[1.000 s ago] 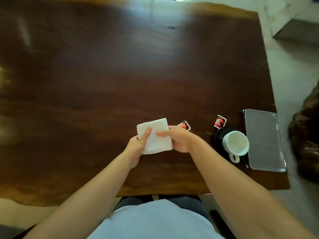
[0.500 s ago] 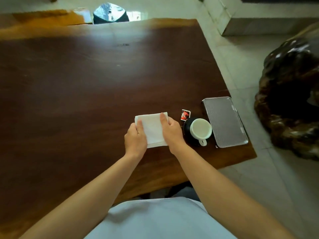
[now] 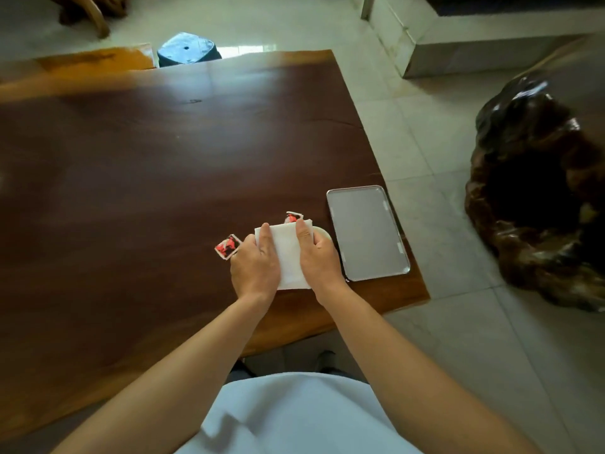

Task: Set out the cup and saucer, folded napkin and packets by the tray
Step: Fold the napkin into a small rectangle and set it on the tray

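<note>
We see a wide desk of dark brown wood (image 3: 147, 175). On it, left of the hands, lies a small square packet printed in red and white (image 3: 228, 246), just beside the knuckles of the left hand (image 3: 255, 268). The grip of this hand is clamped on the left edge of a white folded paper napkin (image 3: 288, 257): the thumb lies on top and the other fingers are curled at the side. We cannot tell if the napkin lies on the desk or is held a little above it. Behind its far edge a second red and white packet (image 3: 293, 217) shows partly. The right hand (image 3: 319, 260) has its grip closed on the right edge of the napkin, thumb on top. Just beside this hand we see a small piece of the rim of a white cup (image 3: 324, 235); the rest is hidden. Near it, to the right, lies a flat rectangular tray of grey metal (image 3: 366, 231), close to the desk's edge. Well apart, on the tiled floor (image 3: 442, 322), stands a dark glossy carved wooden stump (image 3: 537, 191).
</note>
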The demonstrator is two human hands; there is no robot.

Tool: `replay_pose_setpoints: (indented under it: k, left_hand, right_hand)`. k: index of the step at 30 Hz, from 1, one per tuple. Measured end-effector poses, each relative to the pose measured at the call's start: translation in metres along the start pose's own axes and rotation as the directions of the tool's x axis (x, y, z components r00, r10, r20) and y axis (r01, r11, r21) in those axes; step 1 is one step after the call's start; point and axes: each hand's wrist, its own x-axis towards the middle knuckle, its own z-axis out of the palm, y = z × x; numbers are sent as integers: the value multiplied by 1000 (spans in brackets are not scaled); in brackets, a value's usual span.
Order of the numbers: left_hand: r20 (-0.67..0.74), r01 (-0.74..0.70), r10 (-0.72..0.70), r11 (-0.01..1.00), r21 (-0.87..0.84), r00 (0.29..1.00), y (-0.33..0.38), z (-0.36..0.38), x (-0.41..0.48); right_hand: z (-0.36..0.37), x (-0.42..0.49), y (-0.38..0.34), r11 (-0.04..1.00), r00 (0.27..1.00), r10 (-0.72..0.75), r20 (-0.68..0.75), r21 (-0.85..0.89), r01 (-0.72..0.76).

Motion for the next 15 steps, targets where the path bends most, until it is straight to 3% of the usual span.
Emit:
replay_pose_setpoints:
  k: [6,11,15]
  left_hand:
    - [-75,-130,127,991,-38,989,42,37,-34]
    - [-100,-125,108,976,-181,989,61,51,-42]
    - [-45,-69,59,958,-279,997,63,55,-41]
  right_hand:
    - [-63,3,13,978,974,-164,-153,-156,140]
    - [-85,9,9,960,947,-258,-192,-158,230]
    - [-89,12,7,970,949,-235,-210,-117,214]
